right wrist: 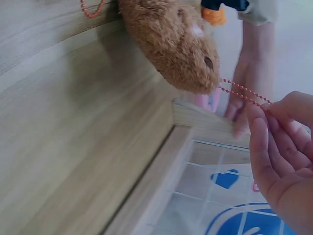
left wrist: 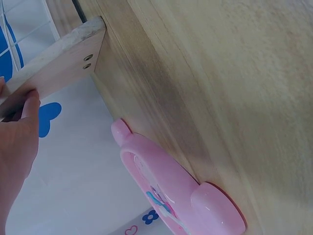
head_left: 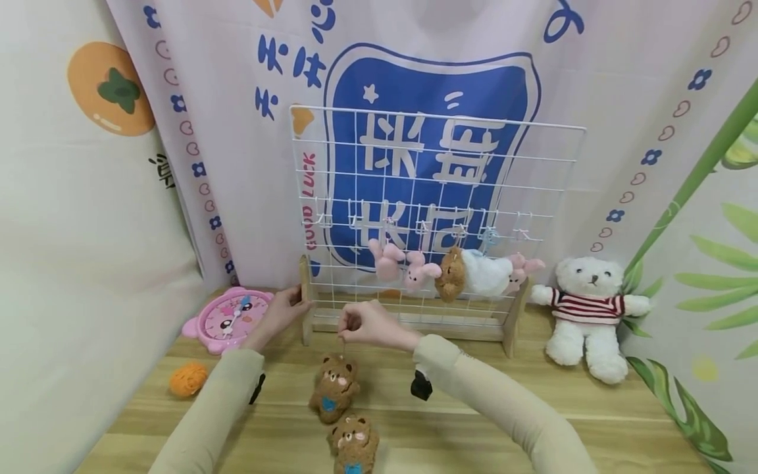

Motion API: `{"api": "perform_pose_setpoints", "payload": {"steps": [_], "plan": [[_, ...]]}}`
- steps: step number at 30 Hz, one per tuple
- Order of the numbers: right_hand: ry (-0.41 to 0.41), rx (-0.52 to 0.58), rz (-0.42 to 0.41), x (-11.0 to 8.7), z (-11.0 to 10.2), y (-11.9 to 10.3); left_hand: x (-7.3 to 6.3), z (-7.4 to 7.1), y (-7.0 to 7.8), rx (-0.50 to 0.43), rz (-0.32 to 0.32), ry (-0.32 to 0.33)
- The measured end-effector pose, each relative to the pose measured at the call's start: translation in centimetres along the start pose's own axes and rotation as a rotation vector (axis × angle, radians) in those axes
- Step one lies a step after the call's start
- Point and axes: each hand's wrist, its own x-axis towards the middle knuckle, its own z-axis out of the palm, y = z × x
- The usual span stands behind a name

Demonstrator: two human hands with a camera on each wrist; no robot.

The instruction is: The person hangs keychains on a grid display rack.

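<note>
In the head view my right hand (head_left: 373, 324) pinches the thin bead chain of a brown plush bear keychain (head_left: 335, 388). The bear hangs from it in front of the rack's lower left end. The right wrist view shows the orange bead chain (right wrist: 244, 93) between thumb and fingertips. My left hand (head_left: 287, 313) grips the wooden side post (head_left: 305, 299) of the white wire rack (head_left: 438, 197), thumb on one face of the wood (left wrist: 63, 68). A second brown plush bear (head_left: 354, 442) lies nearer on the table.
Hooks across the rack carry several small plush keychains, among them a pink bunny (head_left: 419, 272), a brown one (head_left: 451, 275) and a white one (head_left: 487, 273). A pink clock (head_left: 207, 322) and orange yarn ball (head_left: 188, 380) sit left; a white teddy bear (head_left: 589, 316) sits right.
</note>
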Motion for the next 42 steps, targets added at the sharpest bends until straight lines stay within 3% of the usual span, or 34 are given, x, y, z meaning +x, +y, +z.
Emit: {"api": "perform_pose_setpoints", "payload": {"steps": [6, 15, 23, 31, 42], "plan": [[0.030, -0.035, -0.062, -0.3, -2.2, -1.4, 0.2, -0.2, 0.1, 0.010, -0.009, -0.003], [0.050, -0.131, -0.073, 0.3, -6.6, -3.1, 0.0, 0.0, -0.3, -0.047, 0.014, -0.011], [0.123, -0.209, -0.056, 1.4, -10.6, -5.9, -0.1, -0.2, -0.2, -0.056, 0.009, -0.025], [0.195, -0.220, -0.109, 2.6, -12.5, -8.2, -0.1, 0.0, -0.5, -0.042, 0.014, -0.020], [0.306, -0.203, -0.081, 3.6, -14.0, -8.7, -0.2, 0.1, -0.3, -0.049, 0.019, 0.004]]}}
